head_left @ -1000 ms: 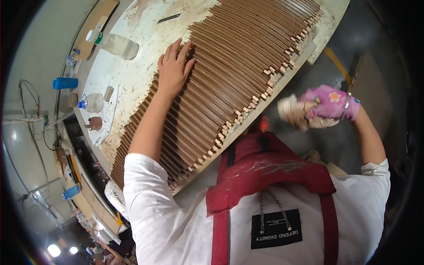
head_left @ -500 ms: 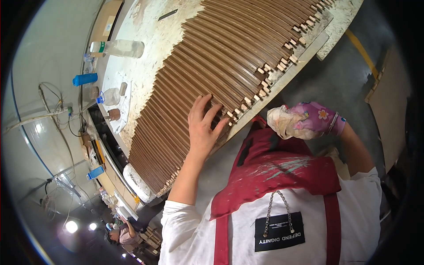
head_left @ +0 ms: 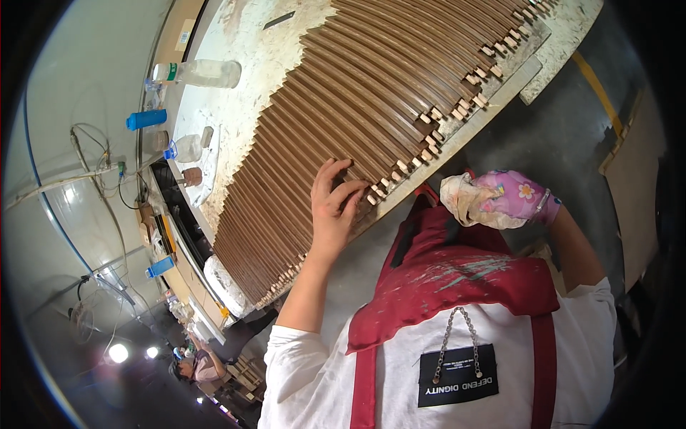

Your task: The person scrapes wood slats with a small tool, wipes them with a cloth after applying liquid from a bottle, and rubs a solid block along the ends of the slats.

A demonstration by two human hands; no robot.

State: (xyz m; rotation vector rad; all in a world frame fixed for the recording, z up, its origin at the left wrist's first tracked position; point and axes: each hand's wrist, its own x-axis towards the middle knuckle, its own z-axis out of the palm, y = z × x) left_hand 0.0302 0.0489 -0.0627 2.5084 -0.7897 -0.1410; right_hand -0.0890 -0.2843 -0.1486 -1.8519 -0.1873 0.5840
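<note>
Head view: the left hand (head_left: 334,207) lies spread, fingers flat on the near ends of the brown wooden slats (head_left: 371,93), whose long axes run away toward the far left across the workbench (head_left: 246,53). The right hand (head_left: 511,196), in a pink flowered glove, is closed around what looks like a stained rag (head_left: 464,200), held off the bench's near edge to the right, so the left is the nearer one.

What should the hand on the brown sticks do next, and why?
Probably lift one stick clear with the left hand so the rag can reach it. That bare hand lies flat on the near ends of the brown wooden strips, fingers curled over one. The right hand, in a pink flowered glove, holds a stained rag off the table, touching no strip.
</note>
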